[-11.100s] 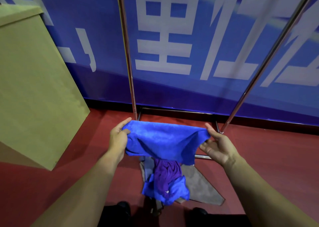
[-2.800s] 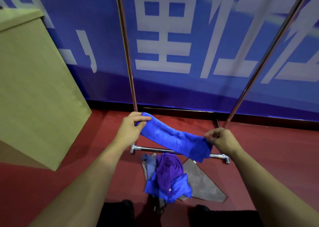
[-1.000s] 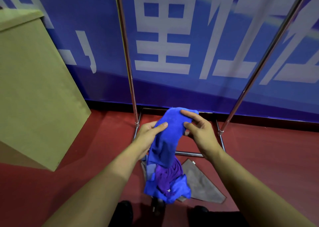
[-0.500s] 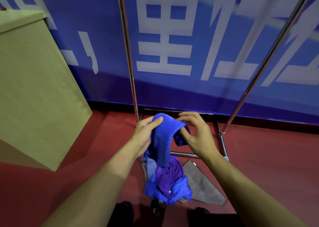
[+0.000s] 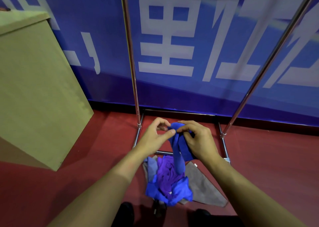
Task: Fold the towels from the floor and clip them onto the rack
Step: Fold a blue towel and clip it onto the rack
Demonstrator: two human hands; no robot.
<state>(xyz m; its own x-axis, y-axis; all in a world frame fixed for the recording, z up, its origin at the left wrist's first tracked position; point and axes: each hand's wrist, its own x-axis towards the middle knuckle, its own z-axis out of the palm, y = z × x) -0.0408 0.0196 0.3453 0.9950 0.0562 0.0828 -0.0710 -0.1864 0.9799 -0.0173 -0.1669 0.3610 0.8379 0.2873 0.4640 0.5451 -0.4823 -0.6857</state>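
1. Blue towel (image 5: 177,150): bunched lengthwise, hanging above floor pile (image 5: 169,180) before rack (image 5: 136,95).
2. Left hand (image 5: 155,137): thumb and forefinger pinching top edge.
3. Right hand (image 5: 198,140): fingers curled, gripping upper fold.
4. Containers: none visible.

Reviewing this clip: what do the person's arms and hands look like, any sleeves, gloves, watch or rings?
Both forearms are bare as far as the frame shows, with no sleeve edge in view. The left hand and right hand wear no gloves, and no watch, bracelet or ring shows on either.
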